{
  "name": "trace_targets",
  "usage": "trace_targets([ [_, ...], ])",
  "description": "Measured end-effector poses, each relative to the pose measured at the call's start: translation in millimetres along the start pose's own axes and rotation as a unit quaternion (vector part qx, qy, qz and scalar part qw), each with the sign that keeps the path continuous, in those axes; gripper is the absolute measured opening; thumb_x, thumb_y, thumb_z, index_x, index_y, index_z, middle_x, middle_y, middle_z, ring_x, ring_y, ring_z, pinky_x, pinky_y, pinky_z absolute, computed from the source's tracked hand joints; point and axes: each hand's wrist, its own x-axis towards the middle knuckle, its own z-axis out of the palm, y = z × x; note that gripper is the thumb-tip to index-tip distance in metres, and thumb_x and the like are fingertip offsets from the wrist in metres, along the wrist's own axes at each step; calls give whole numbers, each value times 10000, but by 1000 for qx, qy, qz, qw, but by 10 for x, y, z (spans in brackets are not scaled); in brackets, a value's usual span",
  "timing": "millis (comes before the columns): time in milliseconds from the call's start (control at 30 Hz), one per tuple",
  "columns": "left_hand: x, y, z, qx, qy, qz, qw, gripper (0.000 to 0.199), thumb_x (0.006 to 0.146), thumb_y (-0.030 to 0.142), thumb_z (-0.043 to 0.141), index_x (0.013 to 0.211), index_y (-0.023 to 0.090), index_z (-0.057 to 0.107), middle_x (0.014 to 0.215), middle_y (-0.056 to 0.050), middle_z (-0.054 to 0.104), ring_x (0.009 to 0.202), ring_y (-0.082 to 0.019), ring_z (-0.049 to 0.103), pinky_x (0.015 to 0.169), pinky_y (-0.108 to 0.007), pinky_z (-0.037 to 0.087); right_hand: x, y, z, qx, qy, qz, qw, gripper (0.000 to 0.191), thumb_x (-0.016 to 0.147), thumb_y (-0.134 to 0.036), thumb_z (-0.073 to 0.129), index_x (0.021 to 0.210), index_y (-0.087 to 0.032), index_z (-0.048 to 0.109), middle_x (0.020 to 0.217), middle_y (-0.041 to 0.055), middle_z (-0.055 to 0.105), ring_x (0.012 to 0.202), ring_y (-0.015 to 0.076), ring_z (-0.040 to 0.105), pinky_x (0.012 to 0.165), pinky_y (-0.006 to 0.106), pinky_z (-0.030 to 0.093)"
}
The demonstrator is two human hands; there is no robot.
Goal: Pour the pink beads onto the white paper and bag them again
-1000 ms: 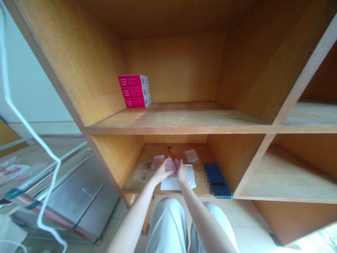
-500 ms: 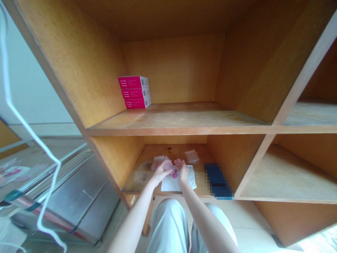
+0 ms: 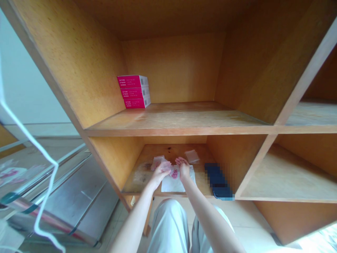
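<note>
Wooden shelving (image 3: 175, 139) surrounds my arms as I reach into its lower compartment, where a pink clump (image 3: 174, 173) lies on a white paper sheet (image 3: 179, 184). My right hand (image 3: 183, 167) is open, fingers loosely spread, just above the clump and gripping nothing. My left hand (image 3: 161, 172) is curled beside the clump, its fingers at a clear plastic bag (image 3: 158, 161); I can't tell whether they pinch it. A second clear bag (image 3: 192, 156) lies just behind the sheet, and a blurred dark blue object (image 3: 218, 180) sits to its right. Three stacked pink boxes (image 3: 133, 92) stand on the shelf above. My pale trousers (image 3: 168, 228) show below, with a steel surface (image 3: 79, 207) off to the left.
</note>
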Motion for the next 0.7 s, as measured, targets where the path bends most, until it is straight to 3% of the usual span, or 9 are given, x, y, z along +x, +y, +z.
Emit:
trace_targets([
  [167,-18,21,6,-4,3,6,1000,405,639,221,682,1032,198,585,1142,-101,577,1091,-234,504,958,-398,353,85,-48,-19,-133,-31,-80,987,297,741,-170,381,960,-153,581,943,87,647,864,161,610,764,276,467],
  [233,-30,38,4,-7,6,0,1000,402,625,223,694,1013,194,593,1126,-98,588,1080,-232,515,955,-394,356,145,-86,-43,-274,-78,-114,952,265,741,-140,411,907,-142,618,915,92,658,835,166,613,752,268,460],
  [333,-55,55,-4,-11,10,-7,1000,400,619,225,698,1003,190,592,1118,-95,595,1072,-226,523,952,-384,361,214,-136,-66,-439,-159,-128,875,242,728,-85,444,814,-138,664,873,98,672,799,177,617,716,250,448],
  [400,-72,58,-7,-10,15,-10,1000,404,621,225,696,1009,189,587,1122,-95,593,1071,-224,523,950,-382,363,237,-149,-66,-471,-185,-126,853,231,712,-63,469,775,-139,678,848,102,677,786,185,618,704,246,439],
  [700,-102,38,-7,-6,19,-4,1000,398,640,247,679,1022,192,581,1145,-98,580,1083,-229,514,962,-388,351,240,-131,-63,-519,-222,-119,817,175,701,-74,515,723,-129,680,815,107,674,768,172,604,682,225,413],
])
